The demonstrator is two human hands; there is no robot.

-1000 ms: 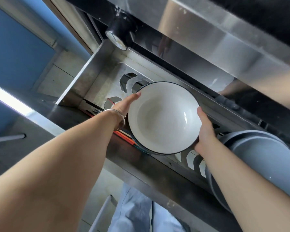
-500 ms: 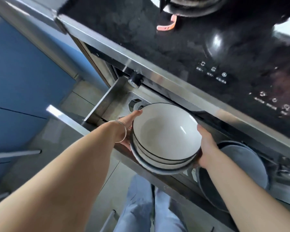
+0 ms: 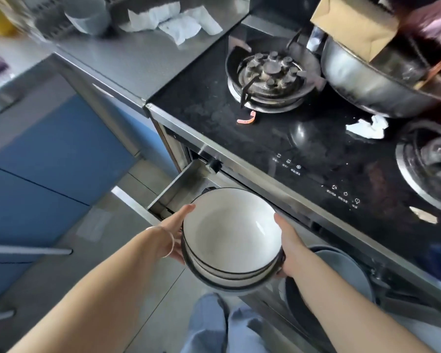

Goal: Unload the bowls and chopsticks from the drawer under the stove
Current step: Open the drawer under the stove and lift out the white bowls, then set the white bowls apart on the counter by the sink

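A stack of white bowls with dark rims (image 3: 229, 233) is held above the open steel drawer (image 3: 178, 186) under the stove. My left hand (image 3: 175, 231) grips the stack's left side, a thin bangle on its wrist. My right hand (image 3: 289, 244) grips the right side. Both hold the stack clear of the drawer, in front of the stove's edge. Grey plates (image 3: 341, 271) stand in the drawer to the right, partly hidden by my right arm. No chopsticks are visible.
The black gas stove (image 3: 303, 138) carries a burner (image 3: 270, 75), a steel pot (image 3: 372, 80), a crumpled tissue (image 3: 367, 127) and a pink clip (image 3: 246, 120). The steel counter (image 3: 127, 57) at the left holds white cloths (image 3: 173, 20) and a grey bowl (image 3: 87, 15). Blue cabinets (image 3: 49, 161) stand left.
Both hands have lifted the bowl stack up out of the drawer. The view has tilted up from the drawer to the stove top and the counter.
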